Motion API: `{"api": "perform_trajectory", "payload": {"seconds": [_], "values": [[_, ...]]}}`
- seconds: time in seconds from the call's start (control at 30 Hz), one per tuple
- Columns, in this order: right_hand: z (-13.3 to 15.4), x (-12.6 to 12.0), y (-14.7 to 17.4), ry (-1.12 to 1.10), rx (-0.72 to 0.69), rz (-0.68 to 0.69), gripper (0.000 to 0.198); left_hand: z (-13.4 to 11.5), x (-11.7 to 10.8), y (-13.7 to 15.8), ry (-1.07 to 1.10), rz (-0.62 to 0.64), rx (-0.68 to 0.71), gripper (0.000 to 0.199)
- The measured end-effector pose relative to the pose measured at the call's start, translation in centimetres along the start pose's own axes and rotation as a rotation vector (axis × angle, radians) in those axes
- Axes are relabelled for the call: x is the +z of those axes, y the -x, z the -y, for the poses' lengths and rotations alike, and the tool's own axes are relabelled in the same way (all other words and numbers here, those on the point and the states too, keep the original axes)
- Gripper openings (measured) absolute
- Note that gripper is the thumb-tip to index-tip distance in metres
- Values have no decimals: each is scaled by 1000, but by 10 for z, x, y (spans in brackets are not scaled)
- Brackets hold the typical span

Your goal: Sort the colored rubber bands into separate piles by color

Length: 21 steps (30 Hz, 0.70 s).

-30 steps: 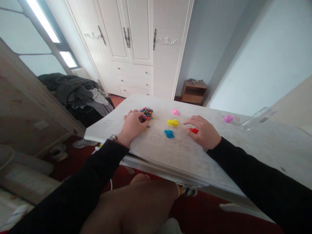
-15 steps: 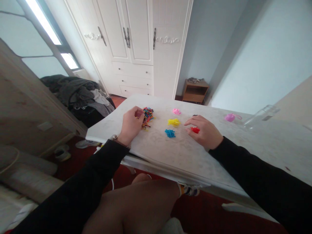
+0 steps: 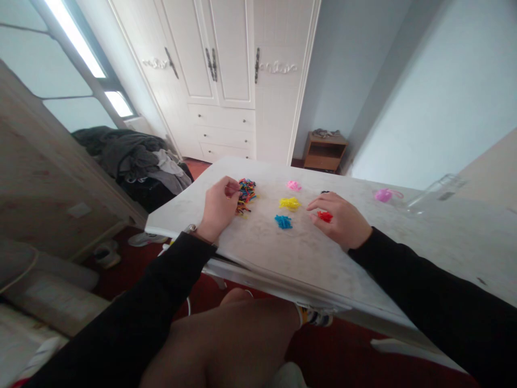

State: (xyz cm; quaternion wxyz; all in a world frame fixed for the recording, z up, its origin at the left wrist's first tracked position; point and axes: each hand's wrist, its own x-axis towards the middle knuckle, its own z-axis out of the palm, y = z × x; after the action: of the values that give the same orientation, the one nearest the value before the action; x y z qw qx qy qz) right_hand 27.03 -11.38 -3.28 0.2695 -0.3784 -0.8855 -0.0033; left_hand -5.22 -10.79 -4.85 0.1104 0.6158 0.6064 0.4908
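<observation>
My left hand (image 3: 220, 209) rests at the left edge of a mixed pile of many-coloured, thin pieces that look like small rubber bands (image 3: 247, 191). Its fingers are curled together at the pile, and what they pinch, if anything, is hidden. Over a small red pile (image 3: 325, 216) is my right hand (image 3: 339, 220), thumb and fingers apart and nothing visibly gripped. Between the hands lie a blue pile (image 3: 283, 221), a yellow pile (image 3: 290, 203) and a pink pile (image 3: 294, 185). A black pile (image 3: 325, 192) shows partly behind the right hand.
The piles lie on a white table (image 3: 262, 248). At its right are a pink pouch-like thing (image 3: 383, 195) and a clear bottle-like container (image 3: 432, 195) on its side. Beyond stand a white wardrobe (image 3: 234, 118) and a small wooden cabinet (image 3: 323, 153). Dark clothes (image 3: 125, 153) are heaped at left.
The whole view has shifted slightly, so everything sits a little further right. Both hands keep nearly the same place and pose, and the piles look unchanged.
</observation>
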Motion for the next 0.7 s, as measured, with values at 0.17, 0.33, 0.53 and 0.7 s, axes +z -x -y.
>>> {"api": "perform_trajectory", "payload": {"seconds": [0.17, 0.33, 0.53, 0.7], "values": [[0, 1, 0, -3, 0, -6, 15, -1, 0, 0, 9, 8, 25, 20], [1, 0, 0, -4, -8, -7, 15, -3, -3, 2, -29, 42, 26, 19], [2, -1, 0, -8, 3, 9, 13, -1, -6, 5, -74, 104, 75, 16], [2, -2, 1, -5, 3, 19, 15, 1, -13, 6, -197, 154, 137, 19]]}}
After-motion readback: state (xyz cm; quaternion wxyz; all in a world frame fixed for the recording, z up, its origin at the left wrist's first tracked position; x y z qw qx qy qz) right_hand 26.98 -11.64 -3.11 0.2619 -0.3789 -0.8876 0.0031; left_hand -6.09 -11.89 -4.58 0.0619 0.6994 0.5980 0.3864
